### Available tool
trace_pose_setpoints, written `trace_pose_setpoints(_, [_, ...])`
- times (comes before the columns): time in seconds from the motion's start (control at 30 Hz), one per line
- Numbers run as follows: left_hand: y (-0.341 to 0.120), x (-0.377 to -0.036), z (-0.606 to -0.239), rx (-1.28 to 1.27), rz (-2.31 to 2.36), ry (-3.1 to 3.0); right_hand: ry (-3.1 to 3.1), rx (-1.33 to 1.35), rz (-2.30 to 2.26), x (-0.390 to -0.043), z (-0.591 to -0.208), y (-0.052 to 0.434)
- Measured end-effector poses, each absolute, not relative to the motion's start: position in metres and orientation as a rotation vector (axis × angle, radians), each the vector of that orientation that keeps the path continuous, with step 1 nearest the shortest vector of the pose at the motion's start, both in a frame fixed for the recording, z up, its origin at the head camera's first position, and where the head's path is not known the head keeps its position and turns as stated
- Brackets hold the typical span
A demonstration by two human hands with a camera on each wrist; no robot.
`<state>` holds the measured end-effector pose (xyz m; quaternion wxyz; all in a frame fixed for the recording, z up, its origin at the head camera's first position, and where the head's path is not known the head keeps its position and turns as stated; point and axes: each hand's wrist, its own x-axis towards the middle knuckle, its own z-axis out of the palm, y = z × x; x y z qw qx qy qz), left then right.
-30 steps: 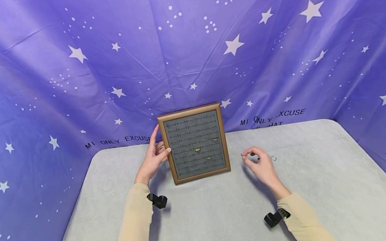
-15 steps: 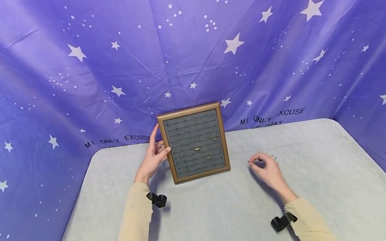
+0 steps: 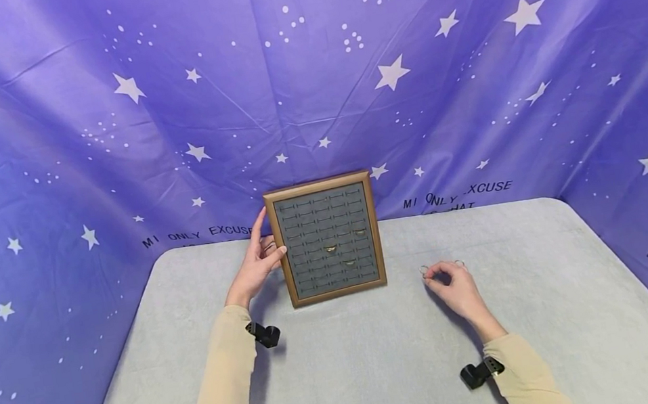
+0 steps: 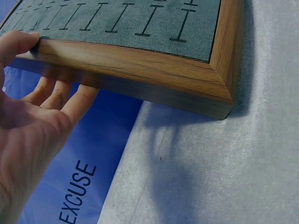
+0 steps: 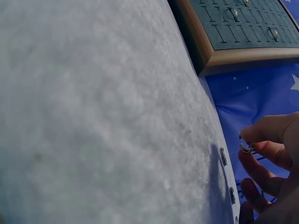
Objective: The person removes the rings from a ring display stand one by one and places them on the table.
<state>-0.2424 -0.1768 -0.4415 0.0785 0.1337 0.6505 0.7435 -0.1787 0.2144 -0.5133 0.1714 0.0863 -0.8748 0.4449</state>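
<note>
A crinkled purple fabric backdrop printed with white stars [image 3: 104,121] is seen behind and around a pale grey felt-covered table with rounded corners [image 3: 353,375]. At the table's twelve o'clock edge a rectangular wooden-framed ring display board with a grey-green velvet face [image 3: 327,239] is stood nearly upright, leaned back against the backdrop, its long axis running vertically and its face turned toward six o'clock. The frame is of warm brown, smooth-grained wood with mitred corners; the velvet is cut with rows of dark I-shaped slots. Three small gold-coloured rings [image 3: 331,249] are seated in slots toward the lower right of the face.

The board's nine o'clock edge is gripped by the left hand [image 3: 256,265]: the thumb is laid over the front of the frame and the fingers [image 4: 60,95] are curled behind it. At roughly four o'clock from the board, near it but apart, the right hand [image 3: 457,288] is held low over the felt with its fingers curled together, and a thin metal ring [image 5: 246,148] is pinched between thumb and fingertip. A few more small metal rings [image 5: 223,156] are lying on the felt just beside that hand; their exact number cannot be told. Both forearms are covered by beige sleeves [image 3: 225,385].
</note>
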Motion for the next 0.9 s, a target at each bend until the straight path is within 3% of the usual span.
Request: trace_pose_setpoints(0.9, [-0.177,-0.242,-0.441,0.395,2.208,1.967,-2.696,0.237,1.202,-0.180,-0.517,0.227])
